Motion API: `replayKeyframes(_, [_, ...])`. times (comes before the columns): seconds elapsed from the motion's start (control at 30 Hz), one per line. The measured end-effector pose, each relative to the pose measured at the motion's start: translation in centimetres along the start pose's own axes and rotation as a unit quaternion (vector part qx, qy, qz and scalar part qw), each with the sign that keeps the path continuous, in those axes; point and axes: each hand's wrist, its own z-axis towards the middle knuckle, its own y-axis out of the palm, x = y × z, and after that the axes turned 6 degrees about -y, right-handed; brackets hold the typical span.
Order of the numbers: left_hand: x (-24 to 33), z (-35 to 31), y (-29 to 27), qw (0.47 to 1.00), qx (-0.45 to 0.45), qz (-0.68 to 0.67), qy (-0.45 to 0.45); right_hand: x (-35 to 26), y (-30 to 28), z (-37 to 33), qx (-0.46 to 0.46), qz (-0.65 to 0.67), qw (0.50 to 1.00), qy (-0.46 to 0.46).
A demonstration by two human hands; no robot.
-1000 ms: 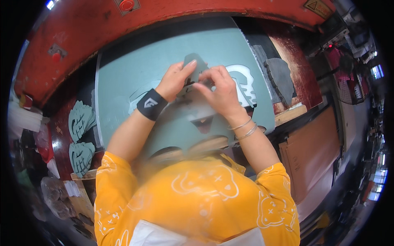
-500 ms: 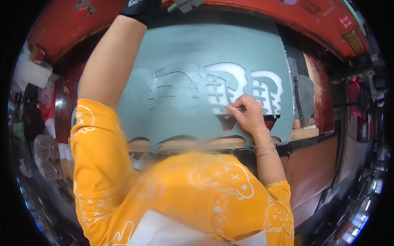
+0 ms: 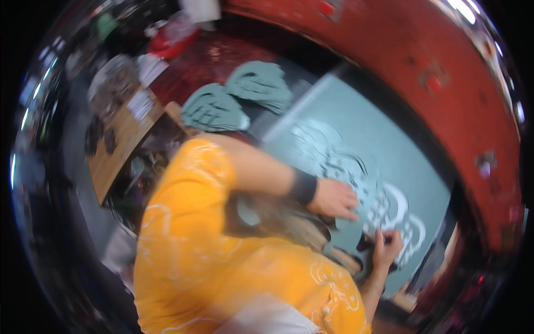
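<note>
While the yellow shirt [image 3: 250, 273] and white apron [image 3: 270, 314] fill the foreground, two bare forearms reach over the near edge of the green sheet [image 3: 397, 133], which is spread out on the tabletop [image 3: 192, 69]. Scalloped bites run along that near edge, with pale wood [image 3: 306, 229] showing through. Just inside it, the left hand [image 3: 334, 199], with a black wristband [image 3: 304, 186], hangs palm down over the sheet, its fingers extended and apart from the thumb; blur hides whether the fingertips touch the surface. Toward the near right corner, the right hand [image 3: 387, 247] is bent, thumb and fingertips close to each other beside the cut-outs; I cannot tell whether anything is pinched between them.

Farther in, two white crescent openings [image 3: 397, 203] lie toward the sheet's right edge, and fainter cut lines [image 3: 320, 139] run toward its left edge. Outside the left edge, two stacks of green cut pieces [image 3: 258, 83] sit side by side on the red tabletop, near a wooden board [image 3: 119, 153] bearing a white paper [image 3: 140, 104]. A red container [image 3: 173, 45] is beyond them. Past the sheet's far edge, a dark strip borders the red machine beam [image 3: 384, 50], which carries round red buttons [image 3: 433, 82].
</note>
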Motion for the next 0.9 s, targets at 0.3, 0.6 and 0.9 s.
replayKeyframes(0.3, [-1.8, 2.7, -1.5, 0.897, -0.019, -0.319, -0.304, -0.9, -0.9, 1.5, -0.022, 0.103, 0.993, 0.059])
replayKeyframes(0.6, [-4.8, 4.8, -1.4, 0.636, 0.202, -0.625, -0.405, -8.6, 4.1, 8.6, 0.007, -0.071, 0.971, -0.227])
replayKeyframes(0.9, [-5.2, 4.4, -1.9, 0.707, 0.151, -0.482, -0.494, -8.7, 5.6, 8.9, 0.02, -0.035, 0.976, -0.215])
